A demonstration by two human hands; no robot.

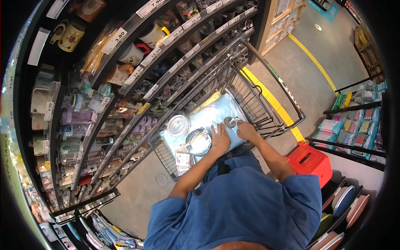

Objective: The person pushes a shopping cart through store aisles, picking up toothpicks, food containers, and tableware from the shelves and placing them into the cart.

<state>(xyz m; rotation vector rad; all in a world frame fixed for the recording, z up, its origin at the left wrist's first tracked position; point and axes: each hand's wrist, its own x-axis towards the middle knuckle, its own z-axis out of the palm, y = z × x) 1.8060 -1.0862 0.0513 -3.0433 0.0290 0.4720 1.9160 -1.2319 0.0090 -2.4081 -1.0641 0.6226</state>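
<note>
My left hand (221, 140) lies with its fingers stretched over a light-blue plastic-wrapped package (227, 107) in a dark wire shopping cart (167, 165). Just beyond its fingertips, my right hand (246, 131) grips a small shiny metal-looking cup (230, 122) by its side. To the left of my left hand sits a round, blue-and-white patterned plate (200, 146), with thin light sticks across it. A clear round container (178, 125) rests on the package behind the plate. Small white patterned packs (182, 160) lie near the cart's front corner.
Shelves (137, 75) of mugs, glasses and price tags curve along the left, close to the cart. A red plastic basket (308, 162) stands at my right. Beyond it are racks of packaged goods (348, 131) and upright plates (344, 201). Yellow lines (312, 56) mark the floor.
</note>
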